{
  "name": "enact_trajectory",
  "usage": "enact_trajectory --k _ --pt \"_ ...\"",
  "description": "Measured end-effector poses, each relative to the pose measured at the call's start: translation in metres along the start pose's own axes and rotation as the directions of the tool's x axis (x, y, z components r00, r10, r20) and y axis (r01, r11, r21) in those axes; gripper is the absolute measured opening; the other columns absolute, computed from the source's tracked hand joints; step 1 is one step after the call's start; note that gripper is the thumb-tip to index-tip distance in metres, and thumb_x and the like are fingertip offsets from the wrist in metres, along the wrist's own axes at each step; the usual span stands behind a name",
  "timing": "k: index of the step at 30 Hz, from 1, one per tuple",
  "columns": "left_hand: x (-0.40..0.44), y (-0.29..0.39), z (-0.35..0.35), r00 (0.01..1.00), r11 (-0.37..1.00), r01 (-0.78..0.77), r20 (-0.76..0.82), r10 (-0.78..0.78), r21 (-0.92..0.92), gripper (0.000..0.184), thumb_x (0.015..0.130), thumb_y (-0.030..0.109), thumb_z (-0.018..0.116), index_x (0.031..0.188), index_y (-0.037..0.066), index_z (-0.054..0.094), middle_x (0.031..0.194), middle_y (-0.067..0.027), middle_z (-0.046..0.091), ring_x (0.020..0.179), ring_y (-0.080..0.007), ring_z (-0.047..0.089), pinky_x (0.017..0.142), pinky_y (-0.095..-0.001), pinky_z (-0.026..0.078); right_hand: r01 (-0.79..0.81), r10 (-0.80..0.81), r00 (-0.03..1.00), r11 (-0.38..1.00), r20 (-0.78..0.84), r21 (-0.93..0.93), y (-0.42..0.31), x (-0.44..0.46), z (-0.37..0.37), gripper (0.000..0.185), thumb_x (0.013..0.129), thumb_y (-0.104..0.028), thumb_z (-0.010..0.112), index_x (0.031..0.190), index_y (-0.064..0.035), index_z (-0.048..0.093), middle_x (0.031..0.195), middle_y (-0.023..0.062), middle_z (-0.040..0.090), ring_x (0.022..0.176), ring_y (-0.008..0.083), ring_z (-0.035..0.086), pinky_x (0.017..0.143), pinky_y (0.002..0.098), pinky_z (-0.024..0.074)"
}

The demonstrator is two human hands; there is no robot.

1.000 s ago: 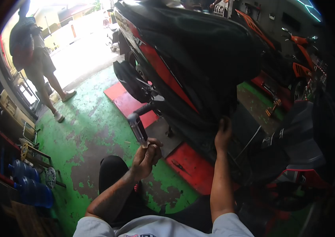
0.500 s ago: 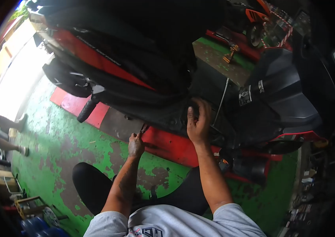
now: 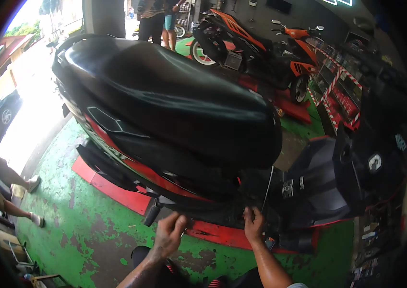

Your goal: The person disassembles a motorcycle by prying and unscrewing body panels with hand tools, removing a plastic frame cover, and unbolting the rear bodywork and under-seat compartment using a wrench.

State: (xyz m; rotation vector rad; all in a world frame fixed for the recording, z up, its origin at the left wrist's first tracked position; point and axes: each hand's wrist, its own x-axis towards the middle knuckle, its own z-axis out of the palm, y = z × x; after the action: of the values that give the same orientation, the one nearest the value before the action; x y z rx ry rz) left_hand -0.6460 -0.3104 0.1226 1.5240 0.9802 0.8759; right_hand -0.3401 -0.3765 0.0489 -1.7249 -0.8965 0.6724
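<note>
A black and red scooter (image 3: 174,96) fills the middle of the view, its long black seat on top. My left hand (image 3: 169,234) is curled closed beside its lower side panel, near a black footpeg (image 3: 152,213). Something thin may show below those fingers, but I cannot make it out. Close to the footboard edge is my right hand (image 3: 254,224), thumb and fingers drawn together; whatever they pinch is too small to name. A slim pale rod (image 3: 269,185) stands tilted just beyond it, near the front of the seat.
The scooter stands over a red platform (image 3: 227,235) on a worn green floor (image 3: 78,225). An orange scooter (image 3: 261,48) is behind, near red-and-white tape (image 3: 330,91). Another person's legs (image 3: 9,187) are at the left; two people (image 3: 158,21) stand at the back.
My view has tilted up, bringing the whole seat and the orange scooter into sight. My left hand has drawn back from the scooter's underside; my right hand has left the side panel, its fingers now closer together.
</note>
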Motion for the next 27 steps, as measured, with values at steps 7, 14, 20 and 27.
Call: enact_trajectory --k 7,14,20,27 --pt "0.104 0.206 -0.09 0.876 0.724 -0.169 -0.439 -0.201 -0.669 0.073 0.101 0.032 0.059 0.156 0.002 0.022 0.142 -0.0186 0.049 0.122 -0.0304 0.055 0.097 -0.0382 0.049 0.275 0.012 0.843 0.85 0.538 -0.45 -0.061 -0.127 -0.052 0.025 0.085 -0.017 0.072 0.107 -0.0065 0.067 0.105 0.0148 0.068 0.102 0.034 0.065 0.087 0.0434 0.0516" --pt "0.133 0.266 -0.079 0.83 0.861 -0.059 -0.504 -0.24 -0.506 0.068 0.098 0.025 0.067 0.146 -0.003 0.029 0.128 -0.0171 0.057 0.116 -0.0234 0.058 0.095 -0.0339 0.049 -0.275 0.575 0.635 0.792 0.516 -0.545 -0.035 -0.275 -0.173 0.025 0.088 -0.022 0.074 0.105 -0.0047 0.071 0.093 0.0105 0.073 0.085 0.0219 0.069 0.078 0.0375 0.0552" --pt "0.125 0.387 -0.02 0.892 0.917 -0.385 -0.294 0.343 -0.1 0.04 0.09 0.017 0.075 0.115 0.0 0.048 0.104 -0.0172 0.067 0.095 -0.0298 0.068 0.08 -0.0393 0.054 -0.432 0.722 0.643 0.616 0.253 -0.658 -0.07 -0.287 -0.218 0.021 0.088 -0.021 0.076 0.102 -0.0057 0.073 0.09 0.0096 0.073 0.083 0.0191 0.069 0.076 0.037 0.0556" --pt "0.119 0.426 0.081 0.823 0.81 -0.568 0.113 0.557 0.144 0.036 0.084 0.019 0.075 0.107 0.002 0.052 0.102 -0.0154 0.055 0.092 -0.0344 0.063 0.073 -0.0432 0.056 -0.451 0.615 0.764 0.726 0.196 -0.519 -0.099 -0.212 -0.135 0.022 0.089 -0.021 0.074 0.105 -0.0061 0.07 0.097 0.0096 0.073 0.089 0.0192 0.069 0.082 0.0359 0.0542"
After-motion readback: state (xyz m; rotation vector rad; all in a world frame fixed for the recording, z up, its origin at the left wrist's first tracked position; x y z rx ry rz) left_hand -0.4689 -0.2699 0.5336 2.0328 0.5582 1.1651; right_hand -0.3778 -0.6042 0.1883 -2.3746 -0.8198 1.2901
